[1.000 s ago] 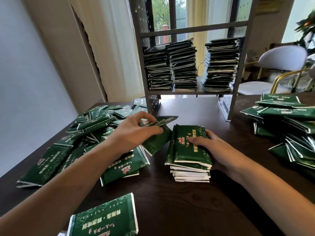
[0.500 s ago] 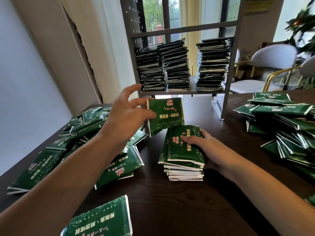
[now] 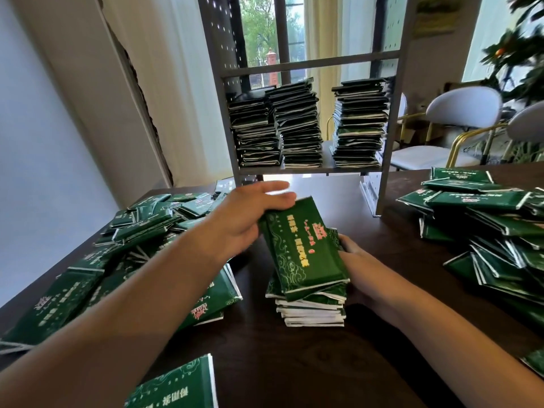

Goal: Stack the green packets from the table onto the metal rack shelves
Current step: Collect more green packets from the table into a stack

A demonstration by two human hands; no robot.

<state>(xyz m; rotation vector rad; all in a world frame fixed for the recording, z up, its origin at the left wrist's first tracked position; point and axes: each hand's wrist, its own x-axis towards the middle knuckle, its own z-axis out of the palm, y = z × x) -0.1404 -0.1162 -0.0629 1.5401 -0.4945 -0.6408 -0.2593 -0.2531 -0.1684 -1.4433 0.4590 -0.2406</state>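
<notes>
Daylit, from the window (image 3: 265,39) beyond both hands; bright there, near washout. Dimmer toward the near table (image 3: 294,372) below the hands, soft shadows under forearms. Slight motion blur on the left hand (image 3: 244,219). Wide-angle bending at edges. Shelf stacks backlit, dark.

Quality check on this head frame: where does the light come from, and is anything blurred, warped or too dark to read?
Head view: daylight comes from the window behind the metal rack, so the shelf stacks read nearly black. Wide-angle bending tilts the rack posts and the left wall. The left hand is slightly motion-soft at its fingers; the packet it holds stays legible. The table is dark, with glare under the rack.
</notes>
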